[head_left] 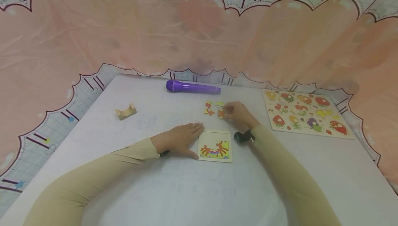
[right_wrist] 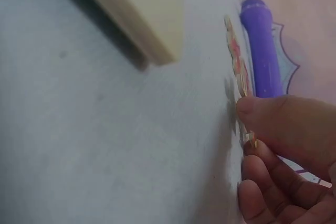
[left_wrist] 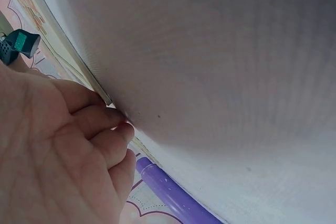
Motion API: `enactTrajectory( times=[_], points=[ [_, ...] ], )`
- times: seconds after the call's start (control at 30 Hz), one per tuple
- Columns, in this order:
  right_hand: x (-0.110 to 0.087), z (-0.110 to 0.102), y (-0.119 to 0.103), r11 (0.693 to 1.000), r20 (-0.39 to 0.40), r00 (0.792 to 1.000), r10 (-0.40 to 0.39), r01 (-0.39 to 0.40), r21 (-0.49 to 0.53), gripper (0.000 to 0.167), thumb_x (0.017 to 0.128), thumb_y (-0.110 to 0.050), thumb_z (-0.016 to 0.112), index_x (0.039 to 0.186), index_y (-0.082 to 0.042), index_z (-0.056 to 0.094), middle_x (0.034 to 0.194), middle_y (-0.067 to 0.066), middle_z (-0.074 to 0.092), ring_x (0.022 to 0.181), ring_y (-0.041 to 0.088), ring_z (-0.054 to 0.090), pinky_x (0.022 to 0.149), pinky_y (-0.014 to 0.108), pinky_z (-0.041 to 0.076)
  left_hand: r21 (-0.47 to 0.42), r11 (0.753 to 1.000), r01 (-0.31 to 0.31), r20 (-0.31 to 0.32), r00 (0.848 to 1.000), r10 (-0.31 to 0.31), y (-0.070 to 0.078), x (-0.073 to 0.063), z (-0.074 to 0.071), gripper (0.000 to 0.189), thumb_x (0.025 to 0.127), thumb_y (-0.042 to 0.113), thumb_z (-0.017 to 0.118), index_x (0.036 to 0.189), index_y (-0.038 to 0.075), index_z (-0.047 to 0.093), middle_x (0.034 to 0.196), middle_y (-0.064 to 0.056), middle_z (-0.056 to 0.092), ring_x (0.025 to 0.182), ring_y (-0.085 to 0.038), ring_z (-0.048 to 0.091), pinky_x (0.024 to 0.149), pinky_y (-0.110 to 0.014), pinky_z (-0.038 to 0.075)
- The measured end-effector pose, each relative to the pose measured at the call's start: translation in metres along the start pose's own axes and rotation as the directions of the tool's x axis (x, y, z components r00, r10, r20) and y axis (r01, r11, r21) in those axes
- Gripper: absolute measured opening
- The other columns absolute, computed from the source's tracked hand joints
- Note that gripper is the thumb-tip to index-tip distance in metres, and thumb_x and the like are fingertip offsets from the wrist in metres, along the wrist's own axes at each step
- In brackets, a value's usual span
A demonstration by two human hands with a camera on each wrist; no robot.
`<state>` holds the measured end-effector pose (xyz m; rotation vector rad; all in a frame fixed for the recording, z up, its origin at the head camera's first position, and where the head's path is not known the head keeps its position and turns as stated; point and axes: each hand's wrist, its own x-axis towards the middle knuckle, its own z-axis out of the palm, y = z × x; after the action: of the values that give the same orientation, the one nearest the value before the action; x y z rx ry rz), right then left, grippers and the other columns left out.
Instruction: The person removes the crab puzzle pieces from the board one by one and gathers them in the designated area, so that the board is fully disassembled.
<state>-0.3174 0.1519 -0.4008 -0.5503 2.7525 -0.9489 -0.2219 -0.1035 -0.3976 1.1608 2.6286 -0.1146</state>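
A small square wooden puzzle tray [head_left: 214,132] lies on the white table, its lower part filled with pieces showing orange animals and a rainbow. My left hand [head_left: 183,138] rests flat at the tray's left side, with the thumb by the lower corner and the fingertips near the upper one. Beyond the tray lie several loose jigsaw pieces [head_left: 209,108]. My right hand [head_left: 237,113] is at the right of this group and pinches a jigsaw piece [right_wrist: 252,139] between thumb and forefinger. Those fingers partly hide the pinched piece.
Behind the loose pieces lies a purple toy microphone [head_left: 192,87]. A wooden board with fruit and vegetable pictures [head_left: 306,113] is at the right. To the left stands a small curved wooden block [head_left: 125,112]. A patterned curtain [head_left: 186,36] hangs along the far side.
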Motion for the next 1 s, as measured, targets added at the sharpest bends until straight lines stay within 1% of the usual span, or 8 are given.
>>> enactTrajectory(
  times=[0.1,0.3,0.43,0.53,0.73,0.83,0.93,1.0],
  points=[
    [0.0033,0.0008,-0.0018,1.0,-0.002,1.0,0.013,-0.013,-0.005,0.04,0.081,-0.012,0.071,0.117,0.003,0.061,0.116,0.02,0.064,0.106,0.031,0.059,0.099,0.042,0.047,0.005,1.0,0.006,0.004,1.0,-0.006,0.0003,-0.0001,-0.0002,0.107,0.078,0.074,0.05,0.15,0.003,0.015,0.158,-0.012,0.014,0.147,-0.022,0.014,0.122,-0.032,0.014],
    [0.0062,0.0022,-0.005,1.0,-0.01,1.0,0.017,-0.017,-0.002,0.037,0.081,-0.012,0.072,0.114,0.001,0.063,0.113,0.019,0.065,0.102,0.03,0.06,0.095,0.041,0.049,-0.008,1.0,0.006,-0.004,1.0,-0.006,0.0,-0.0005,0.0003,0.107,0.078,0.074,0.051,0.15,0.003,0.016,0.158,-0.012,0.015,0.147,-0.022,0.015,0.121,-0.033,0.015],
    [0.0067,0.0024,-0.0047,1.0,-0.009,0.999,0.031,-0.031,-0.005,0.038,0.08,-0.013,0.072,0.114,0.001,0.063,0.115,0.019,0.064,0.105,0.031,0.059,0.097,0.042,0.048,-0.008,1.0,0.007,-0.005,1.0,-0.007,0.0003,-0.0007,0.0002,0.107,0.078,0.074,0.051,0.15,0.003,0.016,0.158,-0.011,0.014,0.147,-0.022,0.015,0.121,-0.032,0.015],
    [0.0075,0.003,-0.0023,0.999,-0.012,0.999,0.036,-0.036,-0.03,0.037,0.08,-0.014,0.072,0.113,0.001,0.063,0.115,0.019,0.064,0.106,0.031,0.059,0.099,0.042,0.047,-0.008,1.0,0.011,-0.003,1.0,-0.011,0.0003,-0.0007,0.0002,0.107,0.078,0.074,0.051,0.15,0.004,0.016,0.158,-0.011,0.014,0.147,-0.022,0.014,0.121,-0.032,0.015],
    [0.0085,0.0033,0.0002,0.997,-0.005,0.999,0.046,-0.047,-0.056,0.031,0.08,-0.014,0.072,0.107,0.001,0.066,0.11,0.019,0.066,0.1,0.031,0.061,0.094,0.041,0.05,-0.016,1.0,0.016,0.003,1.0,-0.016,0.0007,-0.0012,0.0001,0.107,0.077,0.073,0.052,0.15,0.004,0.016,0.158,-0.01,0.014,0.147,-0.021,0.014,0.121,-0.032,0.015],
    [0.0086,0.0029,-0.0003,0.997,-0.005,0.999,0.037,-0.038,-0.065,0.031,0.08,-0.015,0.073,0.106,0.001,0.066,0.11,0.02,0.066,0.1,0.031,0.061,0.093,0.041,0.05,-0.012,1.0,0.016,0.002,1.0,-0.016,0.0005,-0.001,0.0003,0.107,0.078,0.074,0.051,0.15,0.004,0.015,0.158,-0.01,0.014,0.147,-0.021,0.014,0.121,-0.032,0.015],
    [0.0063,0.0021,-0.0011,0.997,-0.01,1.0,0.02,-0.021,-0.069,0.034,0.08,-0.014,0.073,0.109,0.002,0.065,0.112,0.02,0.066,0.103,0.031,0.06,0.096,0.042,0.049,-0.005,1.0,0.013,-0.001,1.0,-0.013,0.0003,-0.0013,0.0006,0.107,0.078,0.074,0.051,0.15,0.004,0.015,0.158,-0.01,0.014,0.147,-0.021,0.014,0.121,-0.032,0.015],
    [0.0019,0.0009,-0.0024,0.998,-0.016,1.0,-0.01,0.009,-0.069,0.036,0.081,-0.014,0.071,0.111,0.004,0.063,0.113,0.021,0.065,0.104,0.033,0.06,0.097,0.043,0.048,-0.003,1.0,0.009,-0.004,1.0,-0.009,0.0004,-0.0016,0.0005,0.107,0.078,0.074,0.05,0.15,0.004,0.016,0.158,-0.011,0.014,0.147,-0.021,0.015,0.121,-0.032,0.015]
  ],
)
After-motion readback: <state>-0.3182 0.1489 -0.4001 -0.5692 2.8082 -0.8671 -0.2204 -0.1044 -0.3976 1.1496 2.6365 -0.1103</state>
